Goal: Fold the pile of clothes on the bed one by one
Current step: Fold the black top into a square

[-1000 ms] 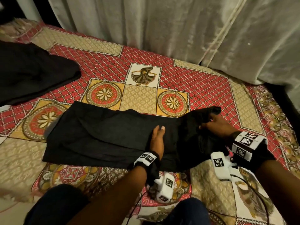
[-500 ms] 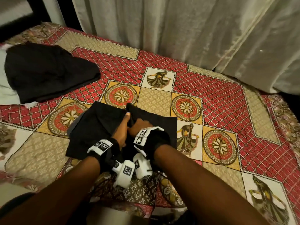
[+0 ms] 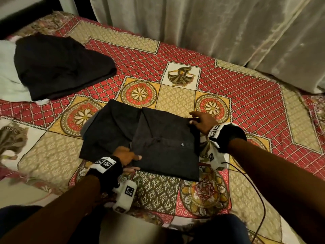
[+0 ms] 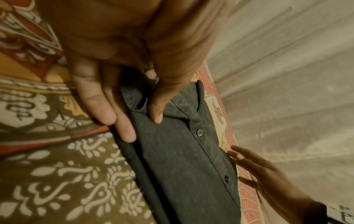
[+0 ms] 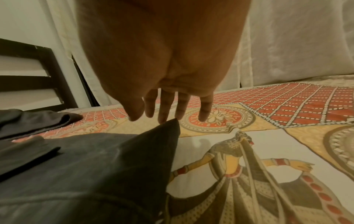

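Observation:
A dark grey button shirt [image 3: 163, 138] lies folded into a flat rectangle on the patterned bedsheet [image 3: 246, 106]. My left hand [image 3: 129, 158] is at its near left edge, and in the left wrist view the hand [image 4: 141, 121] pinches the cloth [image 4: 182, 166] near the collar, thumb on top and fingers along the edge. My right hand [image 3: 200, 118] hovers at the far right corner with fingers straight and spread. In the right wrist view its fingertips [image 5: 168, 112] sit just above the raised corner of the shirt [image 5: 95, 166] and hold nothing.
A heap of dark clothes [image 3: 59, 67] lies at the far left on a pale cloth [image 3: 8, 71]. Light curtains [image 3: 211, 29] hang along the bed's far side. A dark headboard [image 5: 28, 75] stands at the left. A black cable [image 3: 255, 191] runs from my right wrist.
The long spread shirt was folded over from the right into a compact rectangle. My right hand then moved back out to the far right corner and opened; my left hand shifted to the near edge.

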